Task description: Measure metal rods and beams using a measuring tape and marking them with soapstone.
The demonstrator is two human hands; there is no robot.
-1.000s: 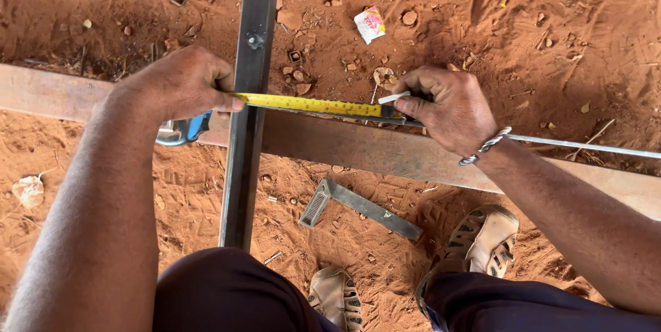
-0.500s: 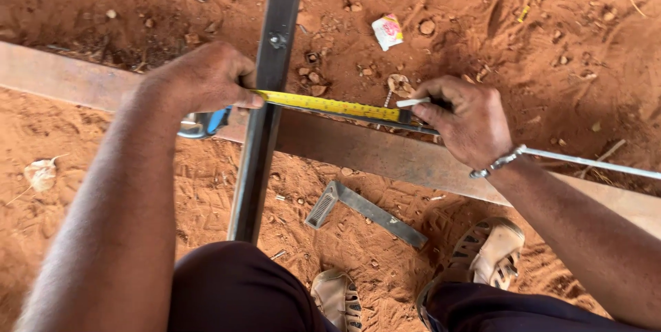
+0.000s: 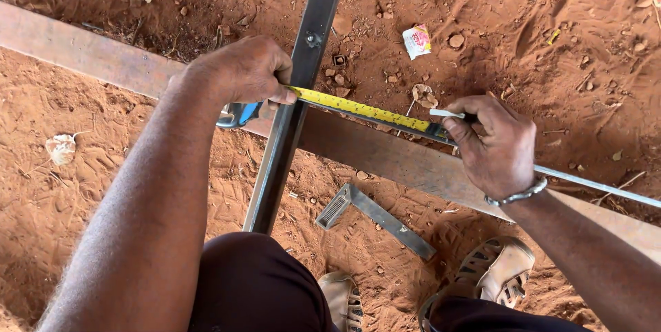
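Lying across the red dirt ground (image 3: 551, 50) from upper left to lower right, a long flat steel bar (image 3: 385, 156) serves as the landmark for everything else. Crossing over that bar near its middle is a dark square steel tube (image 3: 292, 105), running from the top edge down toward the person's knees. Below the bar, on the dirt, lies a metal try square (image 3: 375, 216) (its ribbed stock points up toward the bar), and further below it show two tan sandals (image 3: 499, 273) on the person's feet. Along the bar's upper edge stretches a yellow tape measure blade (image 3: 358, 108), reaching from the tube rightward. The left hand (image 3: 241, 70) sits where the tube crosses the bar, fingers curled closed around the blue tape measure case (image 3: 237, 114) with the thumb pressing the blade down against the tube. The right hand (image 3: 492, 143), wearing a metal bracelet (image 3: 516, 196), rests on the bar to the right of the tube, fingers pinched closed on a small white marking stick (image 3: 446, 113) whose tip meets the far end of the blade. Above the bar, on the dirt, lie a crumpled white and red wrapper (image 3: 416, 40) and scattered pebbles. A dry leaf (image 3: 60, 147) lies below the bar's left end.
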